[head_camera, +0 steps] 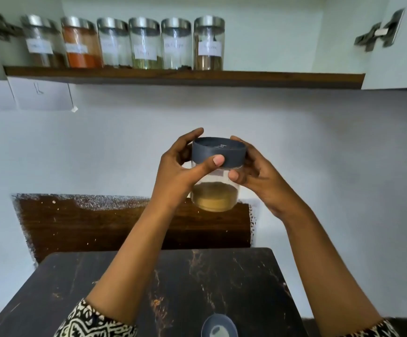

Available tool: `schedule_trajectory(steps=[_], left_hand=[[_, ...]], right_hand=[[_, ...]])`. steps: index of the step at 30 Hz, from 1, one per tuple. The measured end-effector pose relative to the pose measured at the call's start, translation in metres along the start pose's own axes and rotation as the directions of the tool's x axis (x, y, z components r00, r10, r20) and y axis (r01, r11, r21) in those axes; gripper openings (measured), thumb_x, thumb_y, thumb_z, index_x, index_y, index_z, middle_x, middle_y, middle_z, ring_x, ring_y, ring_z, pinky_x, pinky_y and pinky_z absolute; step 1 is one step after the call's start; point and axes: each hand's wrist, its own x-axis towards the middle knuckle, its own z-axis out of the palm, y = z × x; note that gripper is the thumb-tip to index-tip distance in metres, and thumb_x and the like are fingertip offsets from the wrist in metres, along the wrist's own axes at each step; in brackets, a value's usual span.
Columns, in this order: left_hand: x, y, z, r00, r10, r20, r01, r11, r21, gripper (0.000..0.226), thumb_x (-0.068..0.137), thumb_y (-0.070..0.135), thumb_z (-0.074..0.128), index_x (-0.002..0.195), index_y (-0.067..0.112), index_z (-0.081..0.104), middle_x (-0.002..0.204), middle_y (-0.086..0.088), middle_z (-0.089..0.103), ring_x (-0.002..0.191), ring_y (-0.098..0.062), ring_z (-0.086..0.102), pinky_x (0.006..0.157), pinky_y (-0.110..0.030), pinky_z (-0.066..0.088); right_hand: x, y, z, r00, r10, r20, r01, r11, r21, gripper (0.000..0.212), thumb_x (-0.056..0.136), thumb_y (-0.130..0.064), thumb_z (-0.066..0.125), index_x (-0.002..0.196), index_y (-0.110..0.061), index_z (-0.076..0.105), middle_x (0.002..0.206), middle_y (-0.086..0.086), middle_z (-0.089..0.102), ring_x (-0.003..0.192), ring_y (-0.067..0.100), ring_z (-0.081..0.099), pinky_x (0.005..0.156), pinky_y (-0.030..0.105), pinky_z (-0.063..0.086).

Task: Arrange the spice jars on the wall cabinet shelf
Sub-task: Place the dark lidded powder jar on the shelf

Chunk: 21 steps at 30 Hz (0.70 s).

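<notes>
Spice jar (216,181), clear glass, a layer of tan powder sitting in its bottom, dark grey lid (218,153) on top: it is being held in mid-air, slightly tilted, in front of the pale wall, well below the shelf (185,77) and above the dark marbled table (115,283)

Left hand (178,173): is grasping the jar's left side, thumb pressing on the lid's front, fingers curling behind the rim

Right hand (258,176): is gripping the right side, thumb lying on the glass just under the lid, fingers wrapping round the back

Shelf, left to right: six steel-capped, paper-labelled jars are standing upright in a close row, filling the left and middle. Leftmost shelf jar (40,42) is holding something brown; red-powder jar (82,42) is standing next; rightmost shelf jar (208,43) is showing brown pieces. Labels are too blurred to read

Metal hinge (380,30): is sitting on the cabinet's right wall

Patterned sleeves (93,322): are covering both arms near the lower edge
</notes>
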Motion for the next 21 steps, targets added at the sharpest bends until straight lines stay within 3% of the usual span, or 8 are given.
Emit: schedule_trajectory(steps=[3, 7, 11, 14, 16, 18, 21], left_hand=[[0.007, 0.004, 0.007, 0.994, -0.106, 0.018, 0.108, 0.974, -0.2, 0.064, 0.065, 0.034, 0.081, 0.124, 0.02, 0.06, 0.108, 0.005, 0.068, 0.097, -0.012, 0.067, 0.079, -0.034, 0.058], [0.018, 0.011, 0.02, 0.971, -0.231, 0.068, 0.238, 0.882, -0.406, 0.088, 0.053, 0.064, 0.078, 0.123, 0.014, 0.059, 0.123, -0.017, 0.062, 0.114, -0.037, 0.059, 0.09, -0.058, 0.05], [0.026, 0.024, 0.026, 0.973, -0.224, 0.055, 0.222, 0.845, -0.486, 0.084, 0.062, 0.062, 0.074, 0.126, 0.01, 0.057, 0.125, -0.021, 0.06, 0.115, -0.041, 0.058, 0.091, -0.06, 0.049], [0.026, 0.032, 0.03, 0.982, -0.187, 0.0, 0.168, 0.884, -0.437, 0.059, 0.082, 0.05, 0.06, 0.128, 0.013, 0.055, 0.123, -0.015, 0.063, 0.111, -0.033, 0.062, 0.085, -0.048, 0.056], [0.022, 0.032, 0.031, 0.996, -0.087, -0.031, 0.077, 0.963, -0.257, 0.047, 0.088, 0.039, 0.057, 0.133, 0.025, 0.05, 0.128, 0.0, 0.06, 0.113, -0.018, 0.06, 0.082, -0.03, 0.057], [0.015, 0.033, 0.032, 1.0, 0.027, -0.016, -0.028, 0.998, -0.049, 0.051, 0.091, 0.03, 0.058, 0.137, 0.038, 0.04, 0.132, 0.015, 0.049, 0.115, 0.0, 0.052, 0.08, -0.013, 0.05], [0.006, 0.03, 0.039, 0.996, 0.045, 0.076, -0.053, 0.993, 0.101, 0.069, 0.092, 0.023, 0.058, 0.145, 0.043, 0.019, 0.132, 0.024, 0.034, 0.106, 0.017, 0.042, 0.069, 0.003, 0.041]], right_hand=[[0.005, -0.004, -0.003, 0.993, 0.019, 0.117, -0.044, 0.977, 0.21, 0.078, 0.054, -0.056, 0.078, 0.123, -0.041, 0.048, 0.116, -0.014, 0.063, 0.11, 0.008, 0.061, 0.085, 0.026, 0.054], [0.014, -0.014, -0.011, 0.97, 0.059, 0.238, -0.143, 0.925, 0.352, 0.088, 0.041, -0.059, 0.084, 0.119, -0.038, 0.05, 0.12, -0.003, 0.061, 0.105, 0.017, 0.066, 0.08, 0.038, 0.057], [0.022, -0.021, -0.013, 0.973, 0.052, 0.225, -0.136, 0.917, 0.374, 0.089, 0.042, -0.054, 0.086, 0.121, -0.037, 0.049, 0.121, 0.001, 0.06, 0.104, 0.025, 0.067, 0.076, 0.046, 0.057], [0.024, -0.024, -0.011, 0.99, 0.056, 0.127, -0.101, 0.916, 0.388, 0.082, 0.05, -0.05, 0.085, 0.122, -0.033, 0.051, 0.115, 0.001, 0.065, 0.1, 0.027, 0.068, 0.072, 0.045, 0.058], [0.025, -0.026, -0.01, 0.998, 0.068, 0.018, -0.07, 0.923, 0.378, 0.067, 0.065, -0.043, 0.079, 0.125, -0.031, 0.05, 0.117, 0.004, 0.063, 0.099, 0.028, 0.068, 0.075, 0.045, 0.058], [0.025, -0.027, -0.01, 0.994, 0.073, -0.085, -0.041, 0.941, 0.337, 0.067, 0.069, -0.043, 0.074, 0.129, -0.032, 0.045, 0.122, 0.004, 0.058, 0.104, 0.026, 0.064, 0.08, 0.045, 0.058], [0.025, -0.033, -0.008, 0.987, 0.029, -0.156, 0.009, 0.971, 0.238, 0.08, 0.063, -0.05, 0.069, 0.135, -0.036, 0.037, 0.129, -0.001, 0.056, 0.11, 0.022, 0.061, 0.088, 0.044, 0.055]])
